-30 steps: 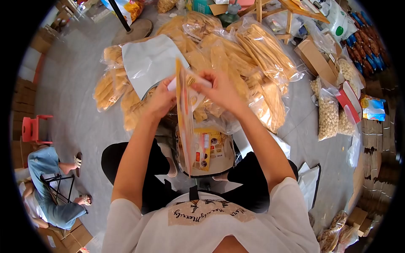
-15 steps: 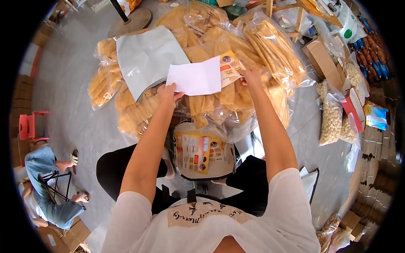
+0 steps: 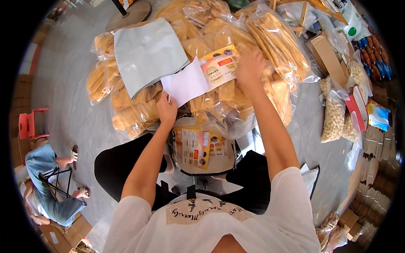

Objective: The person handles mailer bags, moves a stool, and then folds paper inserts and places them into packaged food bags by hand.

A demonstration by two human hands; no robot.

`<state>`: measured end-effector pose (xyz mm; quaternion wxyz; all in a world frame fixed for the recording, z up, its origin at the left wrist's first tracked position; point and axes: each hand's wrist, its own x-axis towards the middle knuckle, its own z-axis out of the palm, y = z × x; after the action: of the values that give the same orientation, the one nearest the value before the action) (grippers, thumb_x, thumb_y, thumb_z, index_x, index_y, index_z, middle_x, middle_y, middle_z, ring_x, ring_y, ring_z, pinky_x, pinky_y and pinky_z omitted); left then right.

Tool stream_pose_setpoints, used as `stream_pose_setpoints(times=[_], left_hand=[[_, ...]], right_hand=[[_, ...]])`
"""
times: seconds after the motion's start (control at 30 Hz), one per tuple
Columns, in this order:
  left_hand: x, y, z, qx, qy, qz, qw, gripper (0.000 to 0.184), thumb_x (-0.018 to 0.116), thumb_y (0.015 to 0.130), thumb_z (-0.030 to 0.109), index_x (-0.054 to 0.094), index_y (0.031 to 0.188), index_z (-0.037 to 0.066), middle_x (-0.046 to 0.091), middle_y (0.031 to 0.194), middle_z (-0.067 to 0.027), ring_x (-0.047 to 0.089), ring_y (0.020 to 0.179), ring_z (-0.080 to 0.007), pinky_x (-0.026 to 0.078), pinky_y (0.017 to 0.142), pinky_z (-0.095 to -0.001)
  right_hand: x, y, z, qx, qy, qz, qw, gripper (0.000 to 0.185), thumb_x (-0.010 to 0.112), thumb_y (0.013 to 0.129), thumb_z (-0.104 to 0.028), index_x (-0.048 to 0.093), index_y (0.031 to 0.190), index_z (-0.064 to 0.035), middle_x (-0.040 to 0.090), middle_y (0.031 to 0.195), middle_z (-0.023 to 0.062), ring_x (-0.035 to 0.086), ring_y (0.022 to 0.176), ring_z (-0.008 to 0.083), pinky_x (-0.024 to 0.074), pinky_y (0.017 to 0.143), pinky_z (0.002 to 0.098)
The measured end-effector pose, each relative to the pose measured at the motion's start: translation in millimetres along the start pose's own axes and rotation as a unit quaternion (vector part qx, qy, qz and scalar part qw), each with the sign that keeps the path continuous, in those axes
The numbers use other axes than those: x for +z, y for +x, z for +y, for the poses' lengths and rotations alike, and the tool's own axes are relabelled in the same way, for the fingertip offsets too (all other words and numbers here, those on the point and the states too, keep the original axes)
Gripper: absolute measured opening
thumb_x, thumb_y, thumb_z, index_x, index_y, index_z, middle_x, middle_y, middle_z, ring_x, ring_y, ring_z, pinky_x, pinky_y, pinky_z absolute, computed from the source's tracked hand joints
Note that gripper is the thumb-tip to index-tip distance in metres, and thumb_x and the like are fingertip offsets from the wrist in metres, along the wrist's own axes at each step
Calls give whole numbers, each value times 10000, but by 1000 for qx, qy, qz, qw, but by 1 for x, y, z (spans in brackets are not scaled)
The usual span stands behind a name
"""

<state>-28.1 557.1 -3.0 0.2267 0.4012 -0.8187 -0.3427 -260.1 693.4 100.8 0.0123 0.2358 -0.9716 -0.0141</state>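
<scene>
My left hand [image 3: 167, 108] is closed on the lower left corner of a white paper sheet [image 3: 183, 83], thumb on top. Adjoining its right side is a printed yellow and white label sheet [image 3: 219, 66]; whether the two are one folded piece I cannot tell. My right hand [image 3: 252, 69], smeared by motion, is at the label's right edge, its fingers unclear. Both papers lie over clear plastic bags of tan, flat pieces [image 3: 278, 44]. A stack of grey plastic sheets [image 3: 149, 55] rests on the bags at the left, touching the white paper.
Below, between my knees, a padded seat [image 3: 181, 166] bears more printed labels [image 3: 196, 147]. A seated person [image 3: 46, 173] is at the left by a red chair [image 3: 29, 124]. Bags of pale round pieces [image 3: 333, 120] and cardboard boxes [image 3: 327, 57] stand at the right.
The white part has shifted left and down and shows less, while more of the printed label is uncovered. My left hand has moved lower; my right hand is higher and blurred.
</scene>
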Motion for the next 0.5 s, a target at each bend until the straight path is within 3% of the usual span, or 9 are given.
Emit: stream_pose_setpoints(times=[0.07, 0.1, 0.13, 0.17, 0.2, 0.27, 0.4, 0.47, 0.5], left_hand=[[-1, -9, 3, 36, 63, -1, 997, 95, 506, 754, 40, 471, 832, -2, 522, 818, -213, 528, 710, -427, 441, 614, -445], [-2, -11, 3, 70, 124, -5, 990, 107, 497, 758, 33, 471, 858, 6, 503, 881, -206, 535, 738, -420, 442, 613, -455], [0, -13, 2, 58, 211, -56, 974, 150, 502, 753, 22, 470, 899, 24, 459, 977, -180, 562, 774, -381, 468, 620, -447], [-2, -14, 3, 59, 213, -52, 974, 150, 502, 753, 22, 470, 899, 24, 459, 977, -180, 562, 774, -381, 468, 620, -447], [-5, -14, 5, 81, 274, -103, 953, 158, 513, 750, 28, 472, 903, 27, 463, 982, -168, 576, 771, -356, 483, 622, -428], [-6, -17, 3, 102, 367, -163, 910, 190, 547, 735, 49, 472, 908, 29, 475, 975, -139, 601, 779, -294, 511, 629, -388], [0, -30, -8, 98, 363, -162, 912, 170, 579, 705, 54, 523, 865, 51, 507, 941, -134, 613, 744, -286, 506, 605, -402], [7, -39, -17, 106, 439, -292, 843, 109, 585, 697, 62, 580, 806, 67, 558, 906, -132, 618, 753, -284, 509, 619, -380], [1, -44, -14, 101, 440, -292, 843, 109, 585, 697, 62, 580, 806, 67, 558, 906, -132, 618, 753, -284, 509, 619, -380]], right_hand=[[17, 10, -11, -170, 209, 151, 951, 569, 576, 765, -404, 460, 1203, -59, 356, 1328, 152, 337, 1224, 307, 267, 992, 439], [38, 11, -11, -172, 211, 151, 950, 569, 576, 765, -404, 460, 1203, -59, 356, 1328, 152, 337, 1224, 307, 267, 992, 439], [66, 10, -9, -157, 225, 52, 960, 616, 512, 795, -450, 384, 1267, -76, 320, 1349, 166, 311, 1239, 330, 236, 1009, 455], [79, 11, -7, -143, 238, -44, 960, 663, 448, 824, -496, 308, 1331, -93, 284, 1370, 180, 285, 1254, 352, 205, 1026, 471], [77, 13, -7, -148, 240, -40, 959, 663, 448, 824, -496, 308, 1331, -93, 284, 1370, 180, 285, 1254, 352, 205, 1026, 471], [76, 10, -7, -47, 258, -102, 959, 684, 371, 837, -553, 248, 1365, -136, 208, 1406, 187, 203, 1293, 361, 153, 1040, 501], [66, 15, -7, -53, 257, -143, 954, 679, 370, 840, -553, 212, 1382, -174, 183, 1418, 188, 161, 1307, 360, 137, 1034, 528], [62, 15, -9, -38, 246, -164, 955, 667, 395, 850, -497, 198, 1387, -155, 183, 1417, 190, 163, 1308, 357, 141, 1030, 535], [59, 12, -16, -42, 245, -166, 954, 667, 395, 850, -497, 198, 1387, -155, 183, 1417, 190, 163, 1308, 357, 141, 1030, 535]])
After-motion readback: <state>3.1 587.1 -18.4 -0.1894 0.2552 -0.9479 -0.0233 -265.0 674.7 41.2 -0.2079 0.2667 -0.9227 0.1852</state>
